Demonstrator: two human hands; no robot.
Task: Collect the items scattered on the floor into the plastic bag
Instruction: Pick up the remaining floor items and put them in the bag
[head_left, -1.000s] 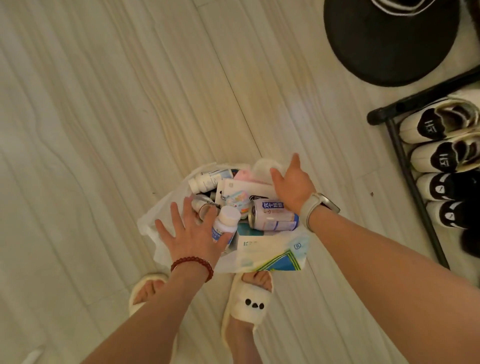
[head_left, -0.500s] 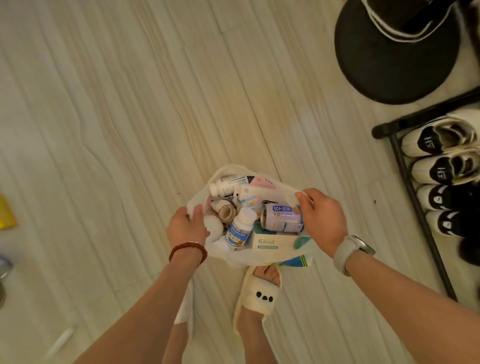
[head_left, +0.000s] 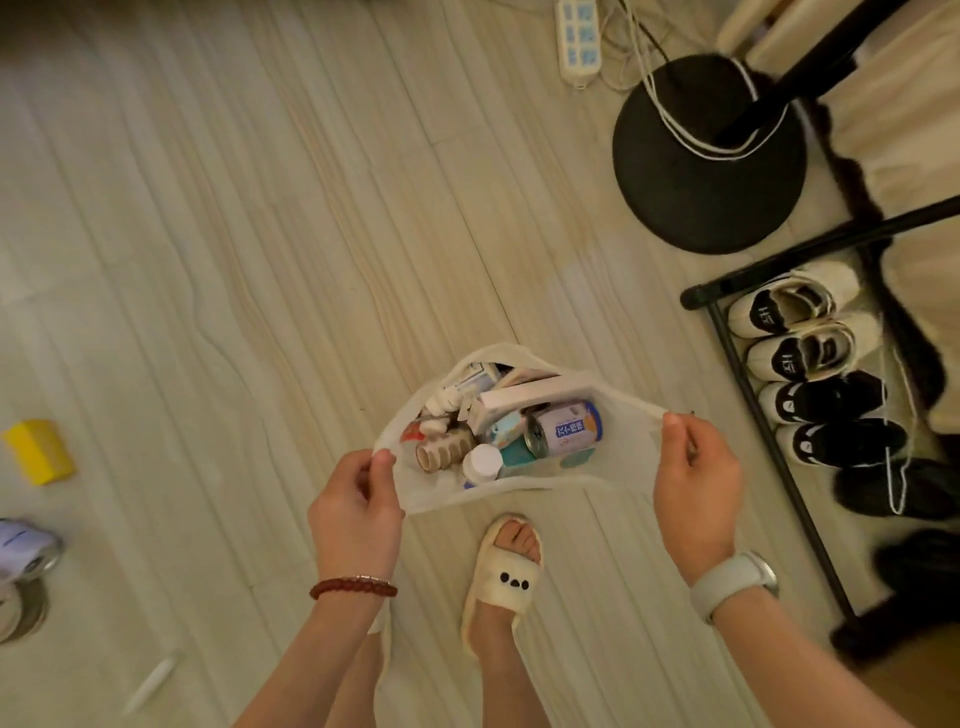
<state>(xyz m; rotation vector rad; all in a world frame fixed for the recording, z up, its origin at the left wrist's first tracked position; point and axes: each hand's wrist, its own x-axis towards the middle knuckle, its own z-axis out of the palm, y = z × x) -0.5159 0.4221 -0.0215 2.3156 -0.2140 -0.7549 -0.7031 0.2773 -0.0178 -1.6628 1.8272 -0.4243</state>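
Observation:
A clear plastic bag (head_left: 618, 467) hangs open above the floor, held by both its handles. My left hand (head_left: 356, 512) pinches the left handle and my right hand (head_left: 693, 488) pinches the right one. Inside lie a drink can (head_left: 566, 428), a white-capped bottle (head_left: 480, 462), a tape roll (head_left: 441, 452), a white box (head_left: 535, 397) and other small packs. On the floor at the far left lie a yellow box (head_left: 41, 451), a can (head_left: 23, 545), a metal object (head_left: 21, 613) and a white pen (head_left: 150, 683).
A black round stand base (head_left: 696, 197) with a white cord sits at the upper right, a power strip (head_left: 576, 39) beyond it. A black shoe rack (head_left: 737, 374) with several shoes lines the right side. My slippered foot (head_left: 506, 577) is below the bag.
Both hands went from resting on the items to gripping the bag's handles and lifting it off the floor. The view pulled back, revealing items at the far left.

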